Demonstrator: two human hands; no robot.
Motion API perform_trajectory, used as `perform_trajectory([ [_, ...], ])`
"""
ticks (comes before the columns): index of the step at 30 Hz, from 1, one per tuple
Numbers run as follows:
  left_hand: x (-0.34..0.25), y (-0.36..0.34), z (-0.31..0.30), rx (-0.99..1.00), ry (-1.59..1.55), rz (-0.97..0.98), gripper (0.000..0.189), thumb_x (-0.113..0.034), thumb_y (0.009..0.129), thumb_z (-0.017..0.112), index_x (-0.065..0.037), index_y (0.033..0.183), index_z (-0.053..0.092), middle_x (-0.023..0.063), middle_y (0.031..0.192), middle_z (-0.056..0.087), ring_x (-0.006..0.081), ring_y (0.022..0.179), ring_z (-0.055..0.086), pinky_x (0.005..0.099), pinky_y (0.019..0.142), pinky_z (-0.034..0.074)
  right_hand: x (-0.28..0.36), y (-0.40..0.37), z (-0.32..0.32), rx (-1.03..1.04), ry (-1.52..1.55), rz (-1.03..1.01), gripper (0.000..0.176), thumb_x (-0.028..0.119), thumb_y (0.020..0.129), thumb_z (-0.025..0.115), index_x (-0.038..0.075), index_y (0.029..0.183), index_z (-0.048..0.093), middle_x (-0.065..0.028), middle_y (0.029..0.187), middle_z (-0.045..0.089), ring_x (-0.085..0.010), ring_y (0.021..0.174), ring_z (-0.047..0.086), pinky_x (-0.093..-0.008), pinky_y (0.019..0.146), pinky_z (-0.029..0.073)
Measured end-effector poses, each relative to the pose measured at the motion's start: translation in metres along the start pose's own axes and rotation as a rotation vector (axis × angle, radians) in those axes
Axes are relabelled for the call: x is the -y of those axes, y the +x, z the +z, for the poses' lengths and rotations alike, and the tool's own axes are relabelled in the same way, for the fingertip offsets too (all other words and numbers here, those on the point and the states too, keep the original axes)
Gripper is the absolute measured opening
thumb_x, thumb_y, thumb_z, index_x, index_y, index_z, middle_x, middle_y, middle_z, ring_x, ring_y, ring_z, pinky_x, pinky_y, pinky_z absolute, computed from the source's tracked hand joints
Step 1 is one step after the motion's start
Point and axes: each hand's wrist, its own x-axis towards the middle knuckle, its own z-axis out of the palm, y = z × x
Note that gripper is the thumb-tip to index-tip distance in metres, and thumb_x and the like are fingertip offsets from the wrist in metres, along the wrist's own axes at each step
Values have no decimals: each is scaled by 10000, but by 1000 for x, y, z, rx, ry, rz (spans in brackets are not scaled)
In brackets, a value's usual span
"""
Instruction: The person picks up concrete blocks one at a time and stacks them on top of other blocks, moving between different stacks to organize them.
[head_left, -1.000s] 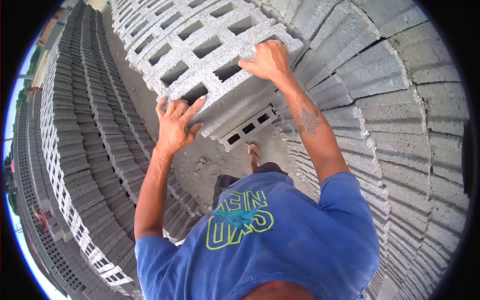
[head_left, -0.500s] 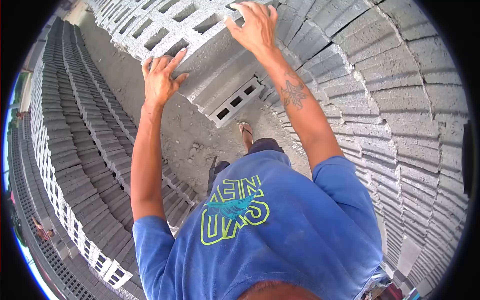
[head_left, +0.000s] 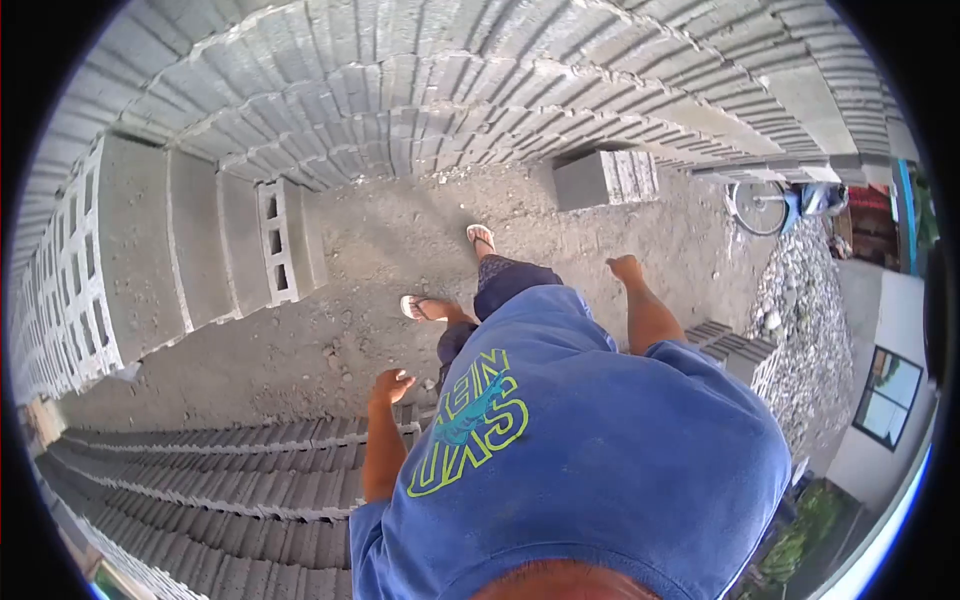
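My left hand (head_left: 391,386) hangs beside my body over the dirt, near the lower block rows, its fingers slightly apart and nothing in it. On the other side, my right hand (head_left: 626,268) is over bare ground with its fingers curled in, and no object shows in it. The stack of grey hollow blocks (head_left: 145,240) is at the left, out of reach of both hands. A small group of grey blocks (head_left: 605,180) sits on the ground beyond my right hand.
Long block rows curve along the top (head_left: 400,90) and lower left (head_left: 230,490). Dirt ground (head_left: 380,230) runs between them. To the right are a low block pile (head_left: 735,345), a gravel heap (head_left: 800,330), a bicycle wheel (head_left: 760,208) and a building window (head_left: 888,397).
Both hands have come off the hollow block stack and dropped beside my body. The view has turned, so that stack is now at the left, and the gravel and wheel have come into view.
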Motion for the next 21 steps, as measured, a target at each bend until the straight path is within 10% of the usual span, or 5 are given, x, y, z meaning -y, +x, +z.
perform_trajectory([
  [6,-92,83,14,-204,77,218,403,-327,804,650,-63,1109,645,172,920,689,366,875,659,430,784,518,-53,11,-23,-35,264,-7,451,457,774,625,76,1001,709,-183,1032,672,-353,1009,627,-420,883,482],
  [9,-213,138,-23,-259,128,320,391,-327,812,641,-69,1106,644,187,899,684,368,871,655,440,771,513,-77,47,5,175,300,-75,546,488,740,629,100,1123,668,-201,1191,610,-385,1145,555,-487,968,415],
  [16,-554,312,53,-194,74,642,442,-378,833,617,-74,1154,627,181,966,678,341,949,640,428,834,494,-145,132,105,175,243,-334,380,408,753,634,106,978,686,-163,996,675,-371,963,631,-483,841,474],
  [21,-738,447,135,-392,722,658,594,-464,858,579,-57,1287,532,163,1240,570,318,1164,522,468,963,404,-219,136,99,78,243,-408,474,308,630,794,141,1054,665,-14,1180,612,-222,1197,488,-424,979,339],
])
